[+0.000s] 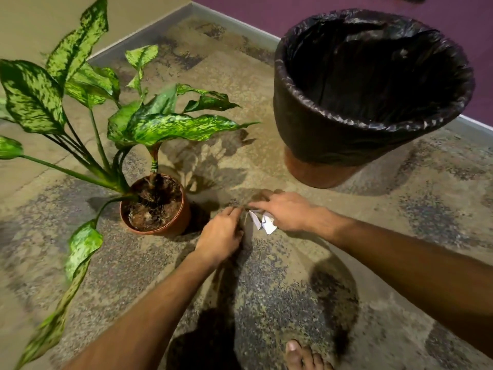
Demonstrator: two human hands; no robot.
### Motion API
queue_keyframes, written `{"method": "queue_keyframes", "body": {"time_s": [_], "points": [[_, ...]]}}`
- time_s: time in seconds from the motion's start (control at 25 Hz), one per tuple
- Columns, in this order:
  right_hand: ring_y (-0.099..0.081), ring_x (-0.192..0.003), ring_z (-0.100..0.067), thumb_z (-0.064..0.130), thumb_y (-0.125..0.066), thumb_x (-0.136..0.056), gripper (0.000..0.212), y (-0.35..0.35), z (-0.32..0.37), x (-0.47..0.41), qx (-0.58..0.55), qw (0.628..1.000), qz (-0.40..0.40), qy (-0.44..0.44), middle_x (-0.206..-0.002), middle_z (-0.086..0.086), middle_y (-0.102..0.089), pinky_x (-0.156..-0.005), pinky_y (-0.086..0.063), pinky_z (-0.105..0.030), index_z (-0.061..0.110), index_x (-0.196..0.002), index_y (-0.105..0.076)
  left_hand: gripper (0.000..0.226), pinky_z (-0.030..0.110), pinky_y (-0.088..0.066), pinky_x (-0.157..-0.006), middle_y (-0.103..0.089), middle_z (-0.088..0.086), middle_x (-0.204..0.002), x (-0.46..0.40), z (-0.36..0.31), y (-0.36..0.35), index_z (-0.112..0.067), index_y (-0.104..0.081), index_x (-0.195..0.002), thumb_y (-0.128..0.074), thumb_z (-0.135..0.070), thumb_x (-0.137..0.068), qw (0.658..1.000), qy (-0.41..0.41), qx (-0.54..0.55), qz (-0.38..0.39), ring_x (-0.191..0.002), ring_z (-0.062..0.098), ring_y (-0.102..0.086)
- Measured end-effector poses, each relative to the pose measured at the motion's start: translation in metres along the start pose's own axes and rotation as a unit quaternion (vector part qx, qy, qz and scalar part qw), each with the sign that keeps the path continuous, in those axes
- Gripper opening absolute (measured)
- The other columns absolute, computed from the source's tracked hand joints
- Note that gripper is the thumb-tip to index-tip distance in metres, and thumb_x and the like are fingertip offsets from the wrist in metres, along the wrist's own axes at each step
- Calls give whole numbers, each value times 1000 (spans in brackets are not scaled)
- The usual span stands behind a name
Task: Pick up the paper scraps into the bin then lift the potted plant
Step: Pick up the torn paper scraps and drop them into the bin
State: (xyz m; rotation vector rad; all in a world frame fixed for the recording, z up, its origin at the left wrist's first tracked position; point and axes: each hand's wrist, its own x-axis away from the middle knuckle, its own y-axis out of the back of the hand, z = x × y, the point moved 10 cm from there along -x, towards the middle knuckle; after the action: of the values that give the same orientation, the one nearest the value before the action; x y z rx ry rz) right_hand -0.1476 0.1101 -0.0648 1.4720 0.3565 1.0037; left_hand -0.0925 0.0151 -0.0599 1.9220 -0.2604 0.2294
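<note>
White crumpled paper scraps (262,222) lie on the speckled floor, partly under my right hand (285,212), whose curled fingers grip them. My left hand (221,235) is just to their left, fingers curled down toward the floor; whether it holds a scrap is hidden. The potted plant (157,206), a terracotta pot of soil with long mottled green leaves, stands on the floor to the left of my hands. The bin (333,145), brown and lined with a black bag, stands behind my right hand, its mouth open.
A beige wall and a purple wall (266,9) meet in the corner behind the plant and bin. A long leaf (80,249) droops toward the lower left. My bare foot (304,356) is at the bottom edge.
</note>
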Motion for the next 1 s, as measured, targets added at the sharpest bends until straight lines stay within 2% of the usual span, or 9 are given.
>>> {"method": "queue_keyframes", "body": {"time_s": [0.12, 0.24, 0.32, 0.52, 0.64, 0.76, 0.88, 0.96, 1.0], "points": [[-60, -104, -29, 19, -67, -84, 74, -18, 10, -10, 25, 999, 29, 24, -129, -7, -52, -75, -49, -35, 43, -142, -27, 58, 40, -49, -92, -52, 6, -129, -1, 0, -1, -16, -45, -136, -62, -13, -80, 1000, -3, 14, -1, -112, 32, -56], [-56, -112, -29, 22, -70, -83, 58, -21, 17, -8, 58, 997, 12, 40, -131, -5, -49, -88, -51, -38, 35, -133, -45, 55, 36, -46, -92, -51, 6, -130, -1, -2, -4, -16, -44, -136, -61, -11, -83, 1000, -8, 15, 3, -112, 29, -57], [-55, -110, -26, 19, -68, -85, 46, -19, 17, -3, 52, 998, -11, 36, -128, -5, -52, -90, -48, -36, 29, -128, -52, 58, 31, -46, -92, -50, 4, -133, 0, -1, -6, -17, -41, -139, -62, -11, -85, 1000, 1, 24, 8, -112, 24, -57], [-58, -96, -21, 15, -51, -97, 21, -17, 8, 14, -33, 998, -51, 23, -107, -4, -57, -76, -42, -26, 15, -114, -62, 68, 28, -42, -101, -48, 2, -137, -2, 0, -8, -21, -35, -145, -66, -11, -85, 999, 14, 46, 18, -119, 19, -53], [-60, -87, -12, 13, -55, -93, 18, -14, -11, 20, -121, 990, -65, -44, -100, 1, -62, -73, -42, -17, 18, -104, -69, 69, 31, -45, -102, -47, 1, -137, 0, -6, -15, -19, -31, -147, -66, -13, -87, 998, 11, 41, 38, -118, 20, -54], [-64, -77, -12, 12, -68, -86, 15, -1, -57, 27, -283, 935, -121, -179, -94, -2, -72, -62, -49, -22, 15, -99, -75, 64, 35, -50, -98, -48, 1, -134, 2, -10, -19, -16, -34, -144, -64, -13, -88, 998, 2, 31, 47, -114, 20, -56], [-64, -74, -14, 9, -76, -77, 19, 0, -84, 34, -363, 890, -129, -245, -83, -4, -73, -64, -44, -24, 10, -96, -77, 62, 33, -49, -99, -50, 2, -133, 0, -16, -18, -14, -36, -143, -65, -13, -88, 998, 0, 40, 47, -112, 20, -56], [-58, -60, -9, 5, -77, -77, 17, -7, -82, 41, -447, 848, -117, -262, -71, 0, -68, -59, -42, -22, 9, -93, -75, 62, 32, -51, -96, -53, 1, -130, -2, -18, -18, -17, -38, -142, -67, -14, -87, 992, 28, 113, 47, -108, 18, -59], [-55, -54, -8, 1, -76, -77, 16, -11, -78, 44, -493, 821, -115, -263, -67, 0, -65, -56, -42, -22, 7, -92, -74, 61, 30, -55, -89, -55, -2, -126, -2, -17, -20, -18, -40, -141, -68, -14, -87, 978, 61, 192, 51, -102, 16, -61]]}}
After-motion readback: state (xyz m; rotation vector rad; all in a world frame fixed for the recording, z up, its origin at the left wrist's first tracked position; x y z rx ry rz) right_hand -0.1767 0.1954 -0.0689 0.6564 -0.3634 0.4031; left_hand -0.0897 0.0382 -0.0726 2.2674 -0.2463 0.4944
